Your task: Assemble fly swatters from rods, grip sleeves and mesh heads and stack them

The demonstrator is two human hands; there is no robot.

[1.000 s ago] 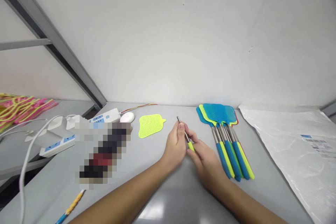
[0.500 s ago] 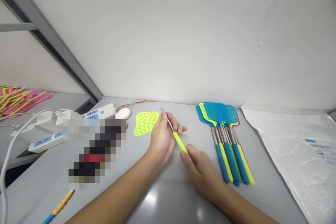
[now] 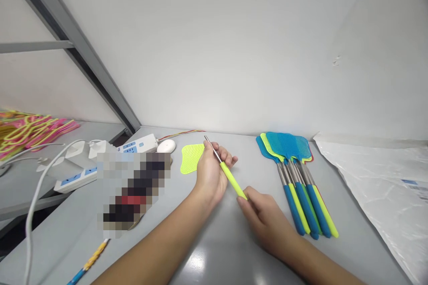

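Between my hands is a fly swatter handle (image 3: 232, 180) with a yellow-green grip and a metal rod, tilted up and to the left. My left hand (image 3: 214, 169) pinches the metal rod near its upper end. My right hand (image 3: 262, 213) is closed round the lower end of the grip. A yellow-green perforated swatter head (image 3: 191, 159) lies flat on the table behind my left hand, which covers its right part. To the right lie several fly swatters (image 3: 296, 182) side by side, with blue, yellow-green, green and red parts.
White plastic packaging (image 3: 371, 173) covers the table's right side. On the left are power strips (image 3: 142, 144) with plugs and cables, a round white device (image 3: 166, 146) and a pixelated object (image 3: 137, 191). Pink and yellow cords (image 3: 43, 130) lie beyond the metal frame (image 3: 96, 71).
The view has shifted, so the scene sits farther right, except for the hands' smaller shift. Both hands keep their hold on the handle, with little visible movement along it.
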